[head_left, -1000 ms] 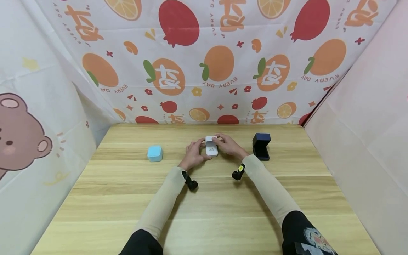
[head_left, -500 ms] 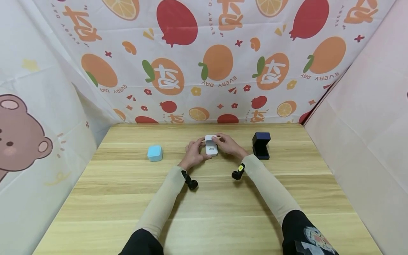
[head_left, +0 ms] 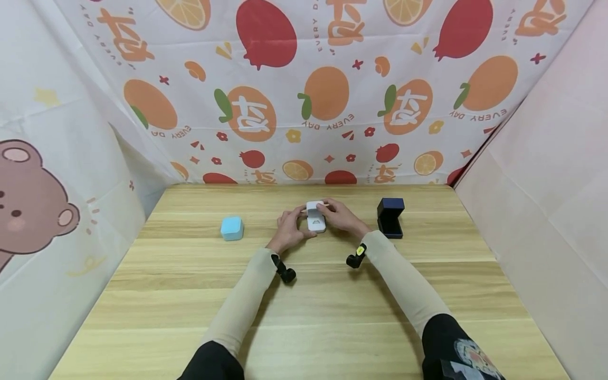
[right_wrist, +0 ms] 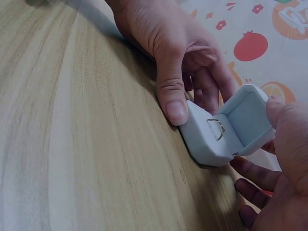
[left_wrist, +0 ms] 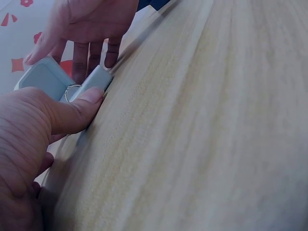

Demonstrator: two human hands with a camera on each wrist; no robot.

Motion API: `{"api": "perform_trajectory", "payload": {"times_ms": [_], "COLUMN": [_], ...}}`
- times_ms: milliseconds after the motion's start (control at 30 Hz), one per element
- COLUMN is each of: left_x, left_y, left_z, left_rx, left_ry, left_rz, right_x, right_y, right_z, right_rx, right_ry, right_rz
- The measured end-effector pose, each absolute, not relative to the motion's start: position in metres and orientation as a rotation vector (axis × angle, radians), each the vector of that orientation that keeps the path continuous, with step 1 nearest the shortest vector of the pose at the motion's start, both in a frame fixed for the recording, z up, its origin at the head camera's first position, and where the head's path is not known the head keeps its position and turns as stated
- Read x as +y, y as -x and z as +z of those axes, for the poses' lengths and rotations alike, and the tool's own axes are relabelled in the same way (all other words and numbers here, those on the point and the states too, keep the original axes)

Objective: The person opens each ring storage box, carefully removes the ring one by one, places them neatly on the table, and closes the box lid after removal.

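A small white ring box (head_left: pixel 316 226) stands on the table with its lid raised, between the two hands. A thin ring (right_wrist: pixel 221 131) is set upright in its cushion, plain in the right wrist view. My left hand (head_left: pixel 287 232) holds the base from the left, its thumb pressed on the front edge and its fingers behind. From the right, my right hand (head_left: pixel 345 218) pinches the lid (right_wrist: pixel 248 115), with the thumb at the lid's edge. The right fingertips behind the lid are partly hidden.
To the left on the wooden table (head_left: pixel 304 316) sits a closed light-blue box (head_left: pixel 231 228). A dark navy box (head_left: pixel 390 205) stands on the right with its lid up and a black inside. Printed cloth (head_left: pixel 294 105) hangs along the back edge.
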State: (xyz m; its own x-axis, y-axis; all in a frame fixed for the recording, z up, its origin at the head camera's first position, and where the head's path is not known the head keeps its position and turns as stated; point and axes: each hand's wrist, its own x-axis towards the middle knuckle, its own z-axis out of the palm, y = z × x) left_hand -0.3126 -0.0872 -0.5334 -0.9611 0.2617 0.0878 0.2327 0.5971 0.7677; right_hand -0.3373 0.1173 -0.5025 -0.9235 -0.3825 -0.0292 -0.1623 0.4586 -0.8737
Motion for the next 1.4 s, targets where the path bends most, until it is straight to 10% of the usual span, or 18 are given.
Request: {"api": "perform_trajectory", "payload": {"times_ms": [1400], "left_x": [-0.091], "left_y": [0.312], "left_z": [-0.535], "left_rx": [2.782], "left_ry": [-0.488], "left_rz": [1.343], "right_x": [0.13], "right_y": [0.34], "right_z": [-0.471], "right_rx": [2.572], "right_ry": [0.61], "right_rz": [-1.453]}}
